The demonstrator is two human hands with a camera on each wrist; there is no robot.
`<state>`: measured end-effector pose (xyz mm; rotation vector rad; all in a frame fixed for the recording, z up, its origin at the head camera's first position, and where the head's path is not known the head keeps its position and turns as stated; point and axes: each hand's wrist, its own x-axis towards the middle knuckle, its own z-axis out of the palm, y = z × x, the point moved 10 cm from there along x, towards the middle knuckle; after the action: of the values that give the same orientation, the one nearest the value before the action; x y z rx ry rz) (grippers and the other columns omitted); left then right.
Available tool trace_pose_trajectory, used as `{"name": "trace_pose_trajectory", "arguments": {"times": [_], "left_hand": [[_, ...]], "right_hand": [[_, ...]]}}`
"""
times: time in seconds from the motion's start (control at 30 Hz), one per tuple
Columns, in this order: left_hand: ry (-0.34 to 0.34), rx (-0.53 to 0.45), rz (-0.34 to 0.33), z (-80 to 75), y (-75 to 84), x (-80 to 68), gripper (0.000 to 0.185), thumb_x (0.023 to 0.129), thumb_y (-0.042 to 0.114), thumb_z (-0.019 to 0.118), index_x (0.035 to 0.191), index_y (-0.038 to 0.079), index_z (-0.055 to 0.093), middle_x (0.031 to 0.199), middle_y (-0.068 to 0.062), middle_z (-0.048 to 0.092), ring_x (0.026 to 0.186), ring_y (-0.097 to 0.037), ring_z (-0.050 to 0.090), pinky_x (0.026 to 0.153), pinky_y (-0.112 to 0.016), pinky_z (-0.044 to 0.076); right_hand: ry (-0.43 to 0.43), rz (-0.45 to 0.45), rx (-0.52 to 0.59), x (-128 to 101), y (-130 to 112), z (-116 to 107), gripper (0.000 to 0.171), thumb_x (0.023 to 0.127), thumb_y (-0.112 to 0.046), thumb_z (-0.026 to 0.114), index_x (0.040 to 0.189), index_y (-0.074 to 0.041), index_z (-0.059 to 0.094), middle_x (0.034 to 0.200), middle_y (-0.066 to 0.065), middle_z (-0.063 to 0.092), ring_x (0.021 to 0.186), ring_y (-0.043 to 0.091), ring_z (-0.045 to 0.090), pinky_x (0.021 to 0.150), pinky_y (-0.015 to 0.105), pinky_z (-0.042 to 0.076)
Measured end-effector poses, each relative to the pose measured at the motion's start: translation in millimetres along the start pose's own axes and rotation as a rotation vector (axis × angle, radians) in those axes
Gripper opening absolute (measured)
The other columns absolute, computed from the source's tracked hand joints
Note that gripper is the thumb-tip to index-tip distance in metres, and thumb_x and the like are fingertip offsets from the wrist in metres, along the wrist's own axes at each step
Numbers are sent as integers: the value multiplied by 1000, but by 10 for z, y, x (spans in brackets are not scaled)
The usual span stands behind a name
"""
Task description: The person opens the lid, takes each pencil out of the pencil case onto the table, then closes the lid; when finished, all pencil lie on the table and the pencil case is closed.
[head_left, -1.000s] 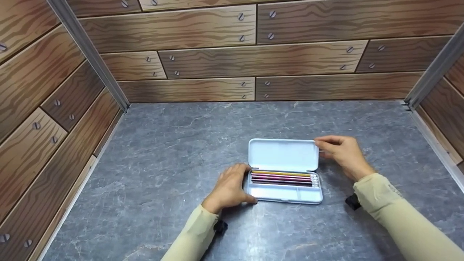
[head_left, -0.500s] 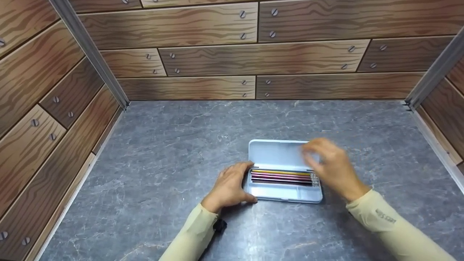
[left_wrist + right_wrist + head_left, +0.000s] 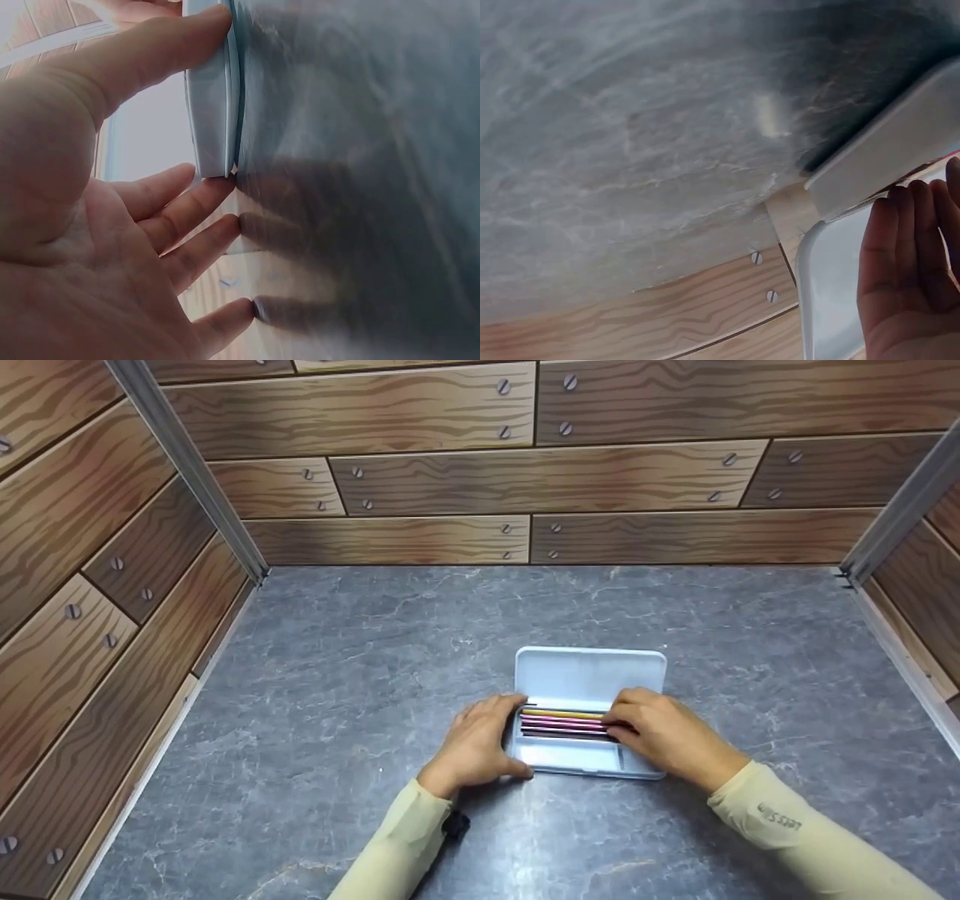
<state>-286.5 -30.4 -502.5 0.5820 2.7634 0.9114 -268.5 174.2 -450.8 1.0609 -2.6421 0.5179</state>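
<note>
A light blue pencil case (image 3: 570,760) lies with its lid (image 3: 574,675) raised at the back. Several pencils (image 3: 562,724), yellow, pink and dark, fill its rear compartment side by side. My left hand (image 3: 474,746) holds the case's left end, thumb at the front corner and fingers at the back. In the left wrist view that thumb (image 3: 165,49) presses on the case wall (image 3: 210,112). Over the right part of the pencils is my right hand (image 3: 664,731), fingers bent down; it covers their white ends. Whether it pinches any pencil is hidden.
The grey marbled tabletop (image 3: 360,660) surrounds the case. Wood-patterned panels (image 3: 420,487) wall off the back and both sides, with grey metal posts (image 3: 187,472) at the corners. The front compartment of the case has a small divider near its right end.
My right hand has left the lid's right edge and come down, leftward, onto the pencils. The lid stays raised. My left hand remains at the case's left end.
</note>
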Motion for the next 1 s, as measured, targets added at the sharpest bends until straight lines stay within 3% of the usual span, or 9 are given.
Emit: {"name": "trace_pose_trajectory", "arguments": {"times": [0.37, 0.63, 1.0], "left_hand": [[5, 0, -3, 5, -19, -7, 107, 74, 28, 104, 164, 12, 51, 163, -12, 60, 156, -37, 52, 137, -61, 33], [30, 0, 55, 9, -25, 4, 101, 76, 29, 103, 161, 10, 53, 156, -11, 64, 150, -38, 56, 132, -64, 38], [-2, 6, 16, -13, 29, -5, 104, 76, 27, 104, 164, 12, 51, 160, -12, 61, 155, -38, 53, 137, -62, 34]], "right_hand": [[-1, -87, -84, 13, -120, 45, 12, 91, -1, 87, 101, -8, 83, 94, 5, 70, 82, 22, 69, 71, 40, 66], [28, -33, 4, -13, -44, 22, 15, 89, 2, 88, 96, -10, 82, 94, 1, 73, 83, 18, 70, 75, 38, 66], [96, 36, 70, -93, 3, -163, 19, 86, 4, 90, 99, -9, 85, 94, -1, 78, 83, 11, 71, 75, 34, 67]]}}
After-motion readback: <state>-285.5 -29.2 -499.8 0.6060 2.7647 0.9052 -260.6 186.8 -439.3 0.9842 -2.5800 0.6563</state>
